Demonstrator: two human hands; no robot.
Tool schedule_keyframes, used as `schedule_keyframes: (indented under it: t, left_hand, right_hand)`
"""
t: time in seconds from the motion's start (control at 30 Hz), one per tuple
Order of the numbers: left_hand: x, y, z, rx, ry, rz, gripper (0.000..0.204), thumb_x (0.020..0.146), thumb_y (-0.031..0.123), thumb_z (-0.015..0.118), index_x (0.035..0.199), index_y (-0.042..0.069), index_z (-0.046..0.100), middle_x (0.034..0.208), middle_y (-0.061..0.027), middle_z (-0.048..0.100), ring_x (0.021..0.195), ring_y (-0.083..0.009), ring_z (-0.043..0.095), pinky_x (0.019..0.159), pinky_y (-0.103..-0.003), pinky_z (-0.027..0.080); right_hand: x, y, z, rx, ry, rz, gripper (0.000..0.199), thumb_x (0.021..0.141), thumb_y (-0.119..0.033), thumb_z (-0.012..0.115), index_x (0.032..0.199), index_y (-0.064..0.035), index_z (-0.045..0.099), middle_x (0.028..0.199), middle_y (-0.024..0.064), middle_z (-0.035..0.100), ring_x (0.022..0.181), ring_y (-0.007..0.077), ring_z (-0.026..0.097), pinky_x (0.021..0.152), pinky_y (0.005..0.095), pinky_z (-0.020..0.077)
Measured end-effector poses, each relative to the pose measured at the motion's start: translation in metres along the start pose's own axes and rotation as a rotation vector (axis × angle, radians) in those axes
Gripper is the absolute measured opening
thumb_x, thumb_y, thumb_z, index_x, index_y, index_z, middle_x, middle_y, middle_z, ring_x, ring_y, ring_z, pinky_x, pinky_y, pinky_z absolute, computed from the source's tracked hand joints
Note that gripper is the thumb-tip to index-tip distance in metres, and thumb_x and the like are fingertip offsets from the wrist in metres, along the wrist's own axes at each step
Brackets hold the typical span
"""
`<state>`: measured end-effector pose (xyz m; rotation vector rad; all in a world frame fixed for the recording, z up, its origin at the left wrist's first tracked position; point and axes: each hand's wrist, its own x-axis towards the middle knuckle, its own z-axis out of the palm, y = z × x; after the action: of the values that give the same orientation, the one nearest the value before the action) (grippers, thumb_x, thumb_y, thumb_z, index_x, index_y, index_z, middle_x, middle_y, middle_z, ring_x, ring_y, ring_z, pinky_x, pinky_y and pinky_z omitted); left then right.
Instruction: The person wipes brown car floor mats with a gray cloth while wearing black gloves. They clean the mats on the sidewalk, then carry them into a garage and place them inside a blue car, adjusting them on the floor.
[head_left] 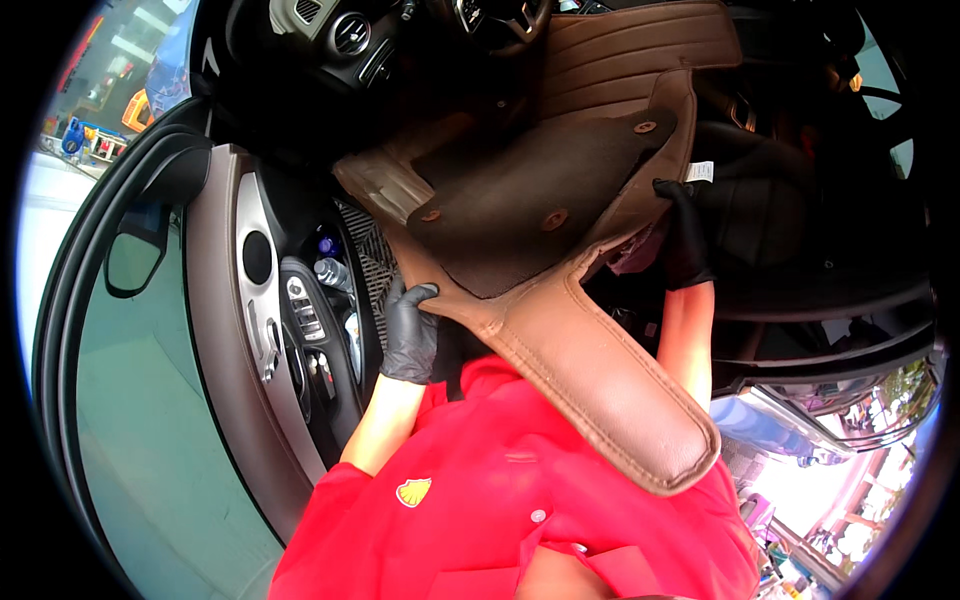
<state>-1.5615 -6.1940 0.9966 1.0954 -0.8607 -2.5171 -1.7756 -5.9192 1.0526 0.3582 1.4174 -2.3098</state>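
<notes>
A large moulded brown leather-look car floor mat (610, 370) spans the space between my hands. A dark layer (520, 190) with several round brown fasteners lies on its middle part. One long rounded flap hangs toward my body, over my red shirt. My left hand (410, 330), in a black glove, is closed on the mat's near left edge, thumb on top. My right hand (688, 240), also in a black glove, grips the right edge near a white tag (700, 172); most of its fingers are hidden.
At left stands the open car door (240, 330), with window switches (303, 308) and a clear bottle (333, 273) in its pocket. The steering wheel (500, 25) is beyond the mat. A brown ribbed panel (640, 45) lies far right of it, and a dark seat (755, 190) to the right.
</notes>
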Motion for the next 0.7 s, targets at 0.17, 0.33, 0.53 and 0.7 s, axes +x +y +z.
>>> schedule_keyframes:
  t: [0.17, 0.33, 0.53, 0.7]
  left_hand:
    - [0.044, 0.009, 0.017, 0.061, -0.021, 0.021, 0.038, 0.069, -0.008, 0.049, 0.106, 0.0, 0.053, 0.09, -0.0093, 0.058, 0.08, -0.0207, 0.059, 0.074, -0.03, 0.05]
    - [0.15, -0.032, -0.031, -0.072, 0.081, -0.095, 0.029, 0.072, -0.003, 0.052, 0.101, -0.002, 0.053, 0.087, -0.0103, 0.057, 0.079, -0.0238, 0.059, 0.073, -0.035, 0.051]
    - [0.246, -0.127, -0.039, -0.1, 0.025, -0.253, 0.031, 0.075, 0.001, 0.055, 0.105, -0.004, 0.051, 0.094, -0.0142, 0.057, 0.088, -0.0275, 0.058, 0.077, -0.035, 0.049]
    - [0.36, -0.168, -0.076, 0.067, 0.294, -0.428, 0.032, 0.077, 0.004, 0.058, 0.106, -0.007, 0.05, 0.093, -0.0167, 0.059, 0.087, -0.0292, 0.059, 0.08, -0.036, 0.051]
  right_hand:
    - [0.027, 0.004, 0.009, 0.034, 0.058, 0.026, 0.028, 0.074, -0.018, 0.06, 0.1, -0.0102, 0.052, 0.096, 0.0081, 0.056, 0.094, 0.0211, 0.053, 0.085, 0.0343, 0.0423]
    - [0.145, 0.062, 0.023, -0.107, 0.085, -0.005, 0.03, 0.071, -0.018, 0.062, 0.098, -0.0111, 0.052, 0.098, 0.0076, 0.054, 0.092, 0.0203, 0.052, 0.083, 0.0345, 0.0428]
    - [0.235, 0.106, -0.035, -0.279, 0.08, -0.119, 0.025, 0.07, -0.011, 0.058, 0.095, -0.0093, 0.053, 0.093, 0.0064, 0.057, 0.089, 0.0203, 0.054, 0.081, 0.034, 0.0448]
    - [0.261, 0.134, -0.055, -0.181, 0.144, 0.031, 0.041, 0.067, -0.013, 0.056, 0.107, -0.0065, 0.051, 0.098, 0.01, 0.056, 0.09, 0.0249, 0.056, 0.082, 0.0386, 0.0475]
